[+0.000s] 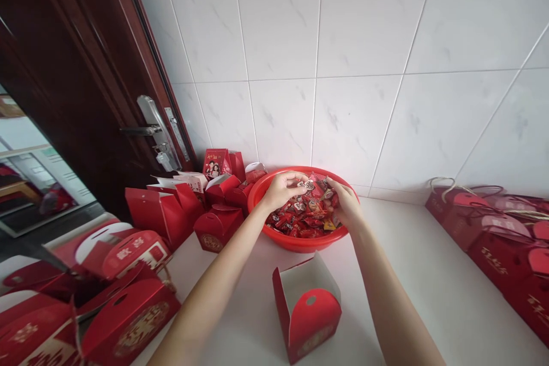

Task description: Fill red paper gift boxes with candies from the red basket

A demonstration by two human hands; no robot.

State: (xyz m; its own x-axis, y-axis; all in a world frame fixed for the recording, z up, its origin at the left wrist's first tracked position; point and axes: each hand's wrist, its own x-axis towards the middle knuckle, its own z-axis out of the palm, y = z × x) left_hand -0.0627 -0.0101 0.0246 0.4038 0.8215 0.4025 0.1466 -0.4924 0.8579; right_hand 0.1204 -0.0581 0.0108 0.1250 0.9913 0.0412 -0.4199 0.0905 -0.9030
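Note:
A round red plastic basket (295, 245) stands against the wall, filled with wrapped candies (295, 218) in mostly red wrappers. Over its left part, my left hand (283, 190) pinches a wrapped candy (307, 185) with white and dark print between thumb and fingers. My right hand (348, 203) reaches in over the right rim, its fingers curled down at the candies; what they hold is hidden. Between my forearms, nearer to me, an open red gift box (315, 320) with a pale inside sits on the white tabletop (240, 303). No candies show in the visible part of its inside.
Several red gift boxes (132, 320) crowd the left side, and more (218, 229) stand beside the basket. A row of red boxes with cord handles (493, 251) lines the right. Behind are white wall tiles (355, 114) and a dark door (86, 68) with a metal handle (148, 130).

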